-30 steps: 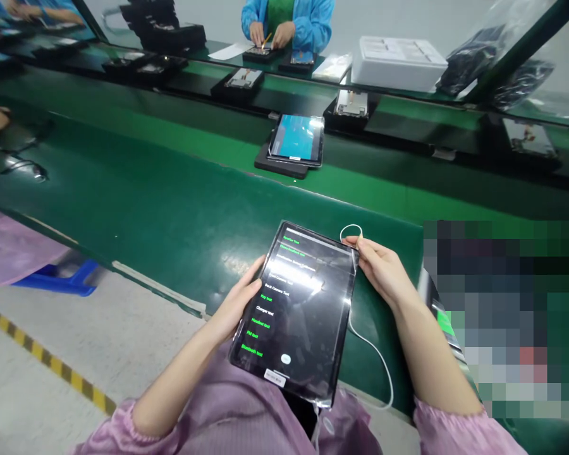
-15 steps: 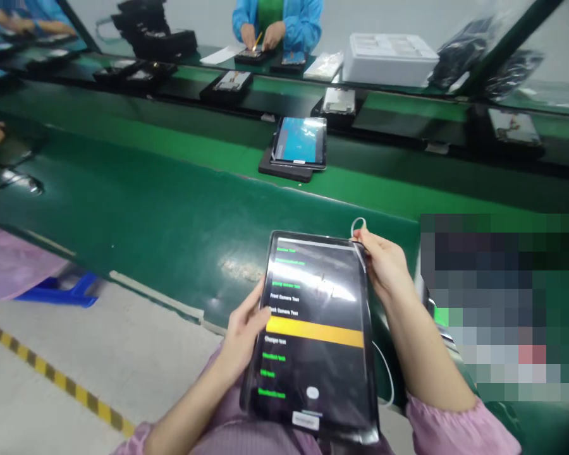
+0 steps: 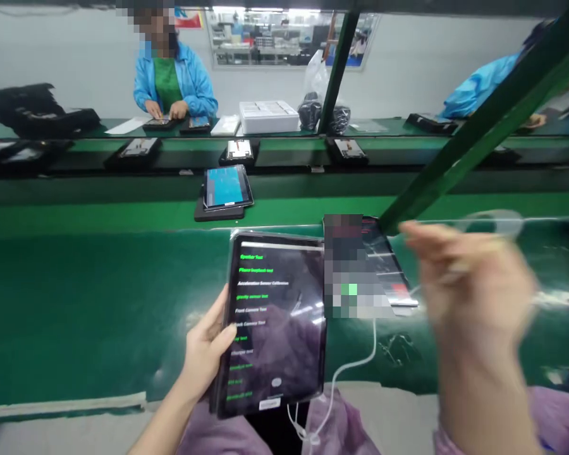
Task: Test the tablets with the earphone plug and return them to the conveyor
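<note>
My left hand grips the left edge of a black tablet, its thumb over the front. The tablet's lit screen lists tests in green and white text, and a small white label sits at its lower edge. To the right, my right hand is raised over the bench, apart from the tablet and smeared by motion. Its fingers look pinched, with a loop of white cable arching above them. Another white cable hangs in front of the bench, beside the tablet's lower right corner.
A second tablet, partly blurred out, lies on the green bench. Further back, a tablet with a blue screen rests on a black pad. Opened devices line the dark strip. A slanted green post rises at right. A co-worker works opposite.
My right hand has left the tablet's top right corner and moved right with the white cable. The yellow bar on the screen is gone. The view has turned right.
</note>
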{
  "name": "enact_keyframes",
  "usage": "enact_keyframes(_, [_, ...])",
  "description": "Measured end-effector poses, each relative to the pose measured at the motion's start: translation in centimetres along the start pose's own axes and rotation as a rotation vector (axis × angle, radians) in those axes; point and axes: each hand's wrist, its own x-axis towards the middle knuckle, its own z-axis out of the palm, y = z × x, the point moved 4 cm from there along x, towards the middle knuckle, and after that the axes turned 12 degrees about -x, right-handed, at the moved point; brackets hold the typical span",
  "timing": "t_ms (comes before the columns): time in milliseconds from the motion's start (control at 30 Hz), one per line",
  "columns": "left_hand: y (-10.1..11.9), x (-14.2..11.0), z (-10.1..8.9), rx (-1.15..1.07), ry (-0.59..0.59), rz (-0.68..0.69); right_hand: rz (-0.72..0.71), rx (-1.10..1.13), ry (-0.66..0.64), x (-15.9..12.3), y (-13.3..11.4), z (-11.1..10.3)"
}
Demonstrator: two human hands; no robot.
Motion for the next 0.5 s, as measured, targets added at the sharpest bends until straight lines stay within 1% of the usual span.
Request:
enact_keyframes(67, [-0.3,0.4,1.5,-0.009,-0.043,-0.018,0.042,0.004,-0.157,-1.5,3.0,2.9])
enact_keyframes(133, [-0.7,0.3,2.1,-0.020,-0.063,-0.052,0.121,0.066,-0.251,-2.0,5.7,5.2])
enact_keyframes(167, [-1.0,0.1,2.2,-0.027,-0.065,-0.071,0.156,0.112,-0.267,-1.9,6.8,5.8])
enact_keyframes(233, [-1.4,-0.4,2.1,-0.045,-0.058,-0.109,0.215,0.195,-0.257,-1.8,7.9,6.5])
enact_keyframes(300, [-1.6,-0.9,2.0,-0.061,-0.046,-0.147,0.278,0.233,-0.234,-2.1,8.3,6.8])
enact_keyframes(400, [-1.5,-1.6,2.3,-0.088,-0.008,-0.204,0.376,0.250,-0.207,-3.3,8.2,6.7])
enact_keyframes(433, [-1.3,-1.8,2.5,-0.099,0.011,-0.221,0.400,0.259,-0.192,-3.7,8.2,6.2])
enact_keyframes(467, [-0.9,-1.7,2.9,-0.110,0.029,-0.236,0.414,0.268,-0.149,-3.7,8.3,5.0])
enact_keyframes(500, [-0.5,-1.4,3.4,-0.118,0.045,-0.247,0.422,0.267,-0.087,-3.3,8.4,3.2])
